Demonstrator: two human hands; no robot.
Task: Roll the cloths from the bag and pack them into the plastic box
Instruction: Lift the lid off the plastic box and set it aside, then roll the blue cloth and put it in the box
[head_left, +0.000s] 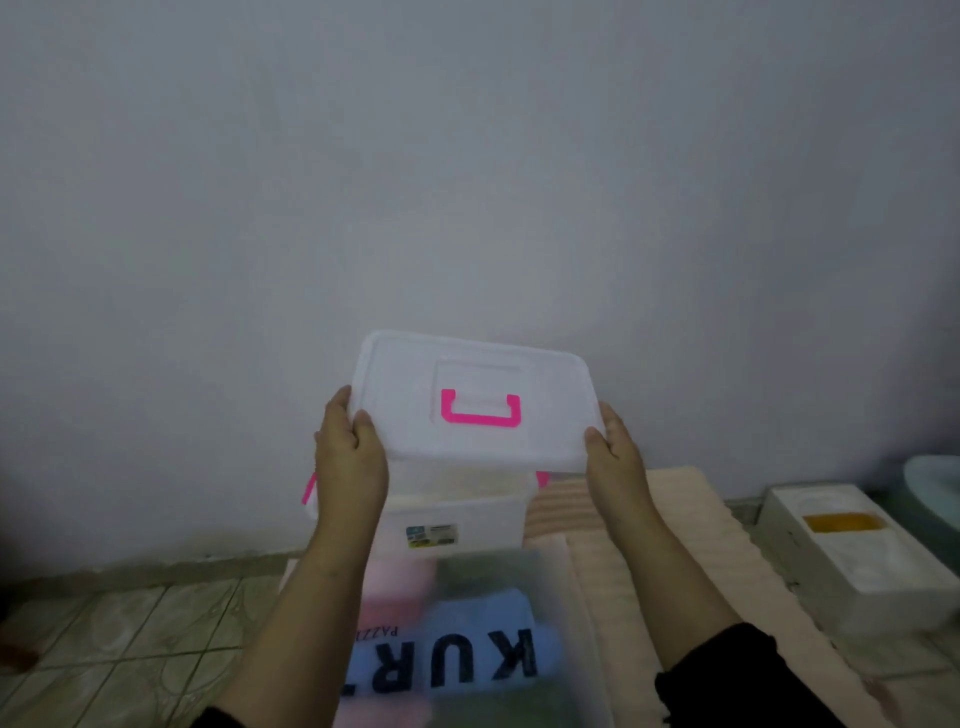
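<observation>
Translucent plastic lid (475, 400) is pinched at both short ends by left hand (349, 457) and right hand (615, 457), hovering just above the plastic box (462, 525), so I'd keep it level and set it aside.

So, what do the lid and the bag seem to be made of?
The lid: translucent white plastic, probably rigid, with moulded ridges and a glossy pink handle. The bag: frosted, soft-looking plastic film; coloured cloth shows blurred through it.

wall (467, 156): plain grey-white | floor (104, 639): pale tiles | light: dim
</observation>
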